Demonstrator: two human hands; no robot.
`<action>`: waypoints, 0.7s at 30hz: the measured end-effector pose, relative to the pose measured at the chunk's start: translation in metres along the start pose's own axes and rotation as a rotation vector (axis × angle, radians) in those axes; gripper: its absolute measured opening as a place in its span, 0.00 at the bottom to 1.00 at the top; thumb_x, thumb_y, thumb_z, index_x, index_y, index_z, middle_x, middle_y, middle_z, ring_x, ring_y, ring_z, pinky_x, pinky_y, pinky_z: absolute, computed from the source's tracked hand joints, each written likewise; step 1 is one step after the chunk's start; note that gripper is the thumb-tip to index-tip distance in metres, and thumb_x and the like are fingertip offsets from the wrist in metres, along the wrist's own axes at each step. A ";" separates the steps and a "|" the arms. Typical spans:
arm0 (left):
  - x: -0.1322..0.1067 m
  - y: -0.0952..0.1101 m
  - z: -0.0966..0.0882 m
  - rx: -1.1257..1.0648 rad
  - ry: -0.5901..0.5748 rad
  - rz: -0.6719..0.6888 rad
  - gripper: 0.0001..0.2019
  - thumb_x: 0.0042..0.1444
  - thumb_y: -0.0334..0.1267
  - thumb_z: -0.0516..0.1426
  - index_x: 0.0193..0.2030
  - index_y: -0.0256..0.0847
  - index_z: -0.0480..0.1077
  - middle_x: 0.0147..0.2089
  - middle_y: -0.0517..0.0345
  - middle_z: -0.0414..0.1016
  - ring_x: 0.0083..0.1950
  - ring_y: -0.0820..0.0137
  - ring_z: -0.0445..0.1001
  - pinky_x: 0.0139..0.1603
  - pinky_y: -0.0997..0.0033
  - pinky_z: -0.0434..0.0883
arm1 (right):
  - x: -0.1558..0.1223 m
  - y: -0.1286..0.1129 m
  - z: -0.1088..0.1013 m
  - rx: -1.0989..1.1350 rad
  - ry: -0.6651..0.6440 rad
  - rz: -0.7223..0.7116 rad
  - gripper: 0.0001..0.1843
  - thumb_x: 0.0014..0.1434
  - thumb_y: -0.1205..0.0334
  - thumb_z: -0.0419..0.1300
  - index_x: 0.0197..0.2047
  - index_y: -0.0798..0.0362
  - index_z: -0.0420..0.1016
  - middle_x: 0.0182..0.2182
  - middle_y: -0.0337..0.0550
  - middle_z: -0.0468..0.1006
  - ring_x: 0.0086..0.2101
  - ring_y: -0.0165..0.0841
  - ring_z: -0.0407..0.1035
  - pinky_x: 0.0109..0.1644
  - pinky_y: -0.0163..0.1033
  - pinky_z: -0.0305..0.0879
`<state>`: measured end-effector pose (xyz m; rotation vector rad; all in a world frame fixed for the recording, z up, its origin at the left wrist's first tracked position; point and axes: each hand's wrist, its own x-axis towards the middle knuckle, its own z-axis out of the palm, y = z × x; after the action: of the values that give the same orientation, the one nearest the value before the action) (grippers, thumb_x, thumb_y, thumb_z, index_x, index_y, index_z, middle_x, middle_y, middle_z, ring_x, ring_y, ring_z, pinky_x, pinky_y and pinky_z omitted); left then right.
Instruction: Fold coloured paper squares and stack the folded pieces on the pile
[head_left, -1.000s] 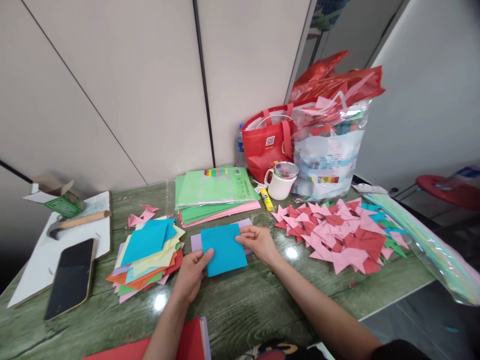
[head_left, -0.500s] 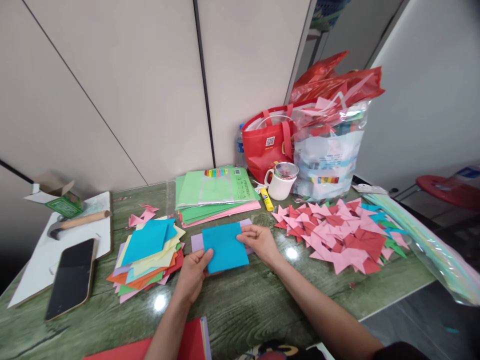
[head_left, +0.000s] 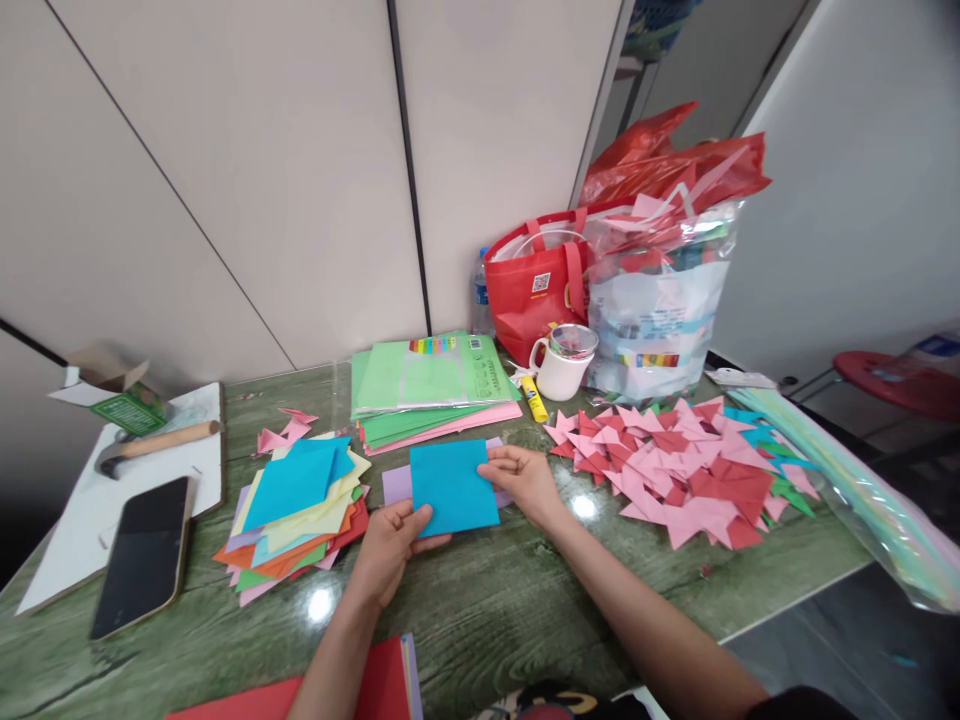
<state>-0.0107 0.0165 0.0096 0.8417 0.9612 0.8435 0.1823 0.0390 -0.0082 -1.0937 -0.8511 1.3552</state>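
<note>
A square sheet of blue paper [head_left: 454, 488] is held between both hands, above the table. My left hand [head_left: 390, 545] grips its lower left side, thumb on top and fingers beneath. My right hand [head_left: 525, 485] pinches its right edge with thumb and fingertips. Behind the blue sheet lies purple paper [head_left: 397, 486], mostly covered by it. To the left is a loose pile of coloured paper squares [head_left: 300, 500], with blue ones on top. Folded pink and red paper pieces [head_left: 675, 470] lie heaped to the right.
Green and pink paper packs [head_left: 427, 380] lie by the wall, near a yellow glue stick [head_left: 533, 398] and a white mug [head_left: 561, 370]. Bags [head_left: 652, 310] stand behind. At left are a phone [head_left: 142, 555], hammer [head_left: 157, 445] and box [head_left: 131, 400]. Red paper [head_left: 382, 680] lies in front.
The blue sheet has shifted slightly up and right and sits straighter. My left fingers have stretched further under its lower edge. The surrounding things stay put.
</note>
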 end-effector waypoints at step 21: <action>0.005 -0.006 -0.006 0.043 0.219 0.177 0.14 0.42 0.44 0.60 0.19 0.35 0.68 0.15 0.64 0.63 0.19 0.76 0.60 0.19 0.77 0.57 | -0.006 -0.001 0.007 -0.062 -0.081 0.057 0.19 0.31 0.56 0.69 0.28 0.56 0.72 0.21 0.39 0.76 0.21 0.30 0.69 0.23 0.33 0.65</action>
<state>-0.0134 0.0199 0.0010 0.8932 1.1101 1.0874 0.1753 0.0342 -0.0039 -1.1245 -0.9330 1.4371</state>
